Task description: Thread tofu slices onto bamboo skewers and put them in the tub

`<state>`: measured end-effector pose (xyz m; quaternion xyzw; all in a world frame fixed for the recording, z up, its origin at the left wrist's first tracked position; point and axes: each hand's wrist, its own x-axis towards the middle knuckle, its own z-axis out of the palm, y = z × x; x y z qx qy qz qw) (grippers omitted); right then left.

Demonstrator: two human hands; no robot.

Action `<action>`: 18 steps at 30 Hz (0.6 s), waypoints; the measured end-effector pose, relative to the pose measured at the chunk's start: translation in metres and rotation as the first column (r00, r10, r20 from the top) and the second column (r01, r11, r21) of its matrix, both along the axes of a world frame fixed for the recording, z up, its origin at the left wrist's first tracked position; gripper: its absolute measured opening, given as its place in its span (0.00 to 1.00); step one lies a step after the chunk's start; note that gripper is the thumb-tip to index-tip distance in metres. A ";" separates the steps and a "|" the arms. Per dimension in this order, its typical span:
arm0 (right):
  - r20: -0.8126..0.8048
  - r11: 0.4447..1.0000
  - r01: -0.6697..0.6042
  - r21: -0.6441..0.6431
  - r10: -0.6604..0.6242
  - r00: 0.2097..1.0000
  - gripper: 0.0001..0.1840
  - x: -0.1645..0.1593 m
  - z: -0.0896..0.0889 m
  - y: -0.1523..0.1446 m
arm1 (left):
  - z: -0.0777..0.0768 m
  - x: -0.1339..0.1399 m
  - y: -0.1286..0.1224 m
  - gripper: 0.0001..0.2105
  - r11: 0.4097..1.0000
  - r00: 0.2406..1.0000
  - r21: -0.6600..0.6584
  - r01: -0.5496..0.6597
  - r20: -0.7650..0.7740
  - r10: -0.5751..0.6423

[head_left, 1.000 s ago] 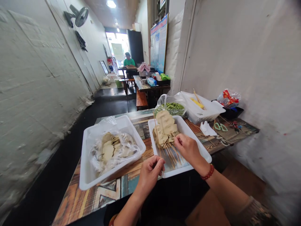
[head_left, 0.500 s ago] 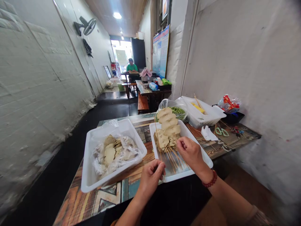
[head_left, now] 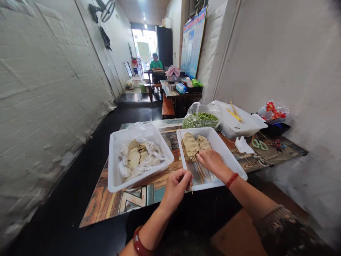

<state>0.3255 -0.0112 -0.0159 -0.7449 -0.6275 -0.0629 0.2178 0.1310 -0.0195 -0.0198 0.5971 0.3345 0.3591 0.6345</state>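
Note:
My left hand is closed around a thin bamboo skewer, which stands up bare past the near left side of the right-hand white tray. Inside that tray lie skewers of thin, pale beige slices, their bare sticks pointing toward me. My right hand is down in the tray with its fingers pinched at the stick end of a slice skewer; the fingertips are partly hidden. To the left, another white tray holds a clear plastic bag with loose slices.
Behind the trays sit a bag of green vegetables and a white bin with a yellow item. Green-handled scissors, crumpled tissue and loose skewers lie to the right. A person sits far back.
My right hand has lowered the skewer of slices from above the right-hand tray down onto the others. My left hand still holds the bare skewer. The view has shifted.

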 end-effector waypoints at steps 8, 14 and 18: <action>-0.177 0.985 -0.150 0.080 0.162 0.971 0.20 -0.029 0.025 -0.037 | -0.007 -0.021 0.001 0.16 0.999 0.999 -0.022 -0.040 0.021 0.040; -0.531 0.894 -0.357 0.270 0.448 0.719 0.11 -0.103 0.009 -0.033 | -0.007 -0.042 0.002 0.20 0.992 0.995 0.084 -0.099 0.002 0.099; -0.822 0.905 -0.356 0.232 0.378 0.426 0.11 -0.125 0.002 -0.018 | -0.006 -0.066 0.000 0.18 0.979 0.985 0.137 -0.153 -0.059 0.163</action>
